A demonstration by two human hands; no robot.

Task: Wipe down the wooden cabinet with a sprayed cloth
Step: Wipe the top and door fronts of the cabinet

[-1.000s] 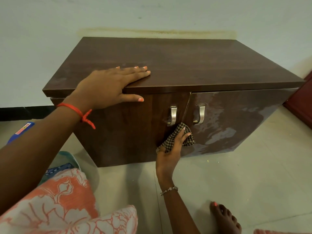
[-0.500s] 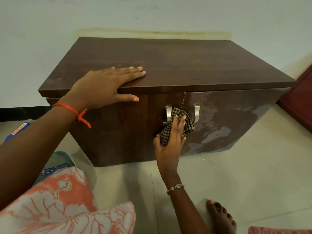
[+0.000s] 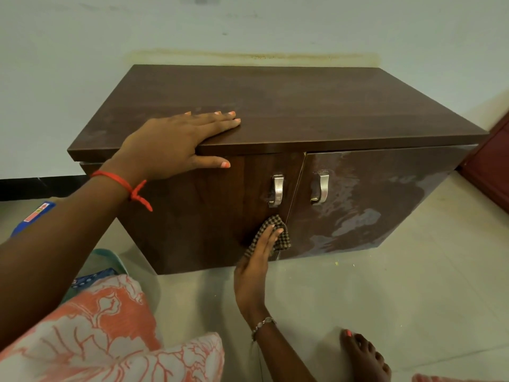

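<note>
A low dark wooden cabinet [image 3: 316,106] stands against the wall, with two doors and two metal handles. My left hand [image 3: 170,144] lies flat on the front left edge of its top, fingers spread, thumb over the edge. My right hand [image 3: 259,257] presses a checked brown cloth [image 3: 278,232] against the lower front, at the seam between the doors and below the left handle [image 3: 277,190]. Wet streaks shine on the right door [image 3: 366,205].
The cabinet sits on a pale tiled floor [image 3: 399,299]. My bare foot [image 3: 363,357] rests at the lower right. A dark red piece of furniture [image 3: 493,166] stands at the right edge. My patterned orange clothing [image 3: 96,340] fills the lower left, with a blue object [image 3: 33,216] behind my arm.
My right hand has slid the cloth down from between the handles to the lower part of the doors. My left hand stays on the top.
</note>
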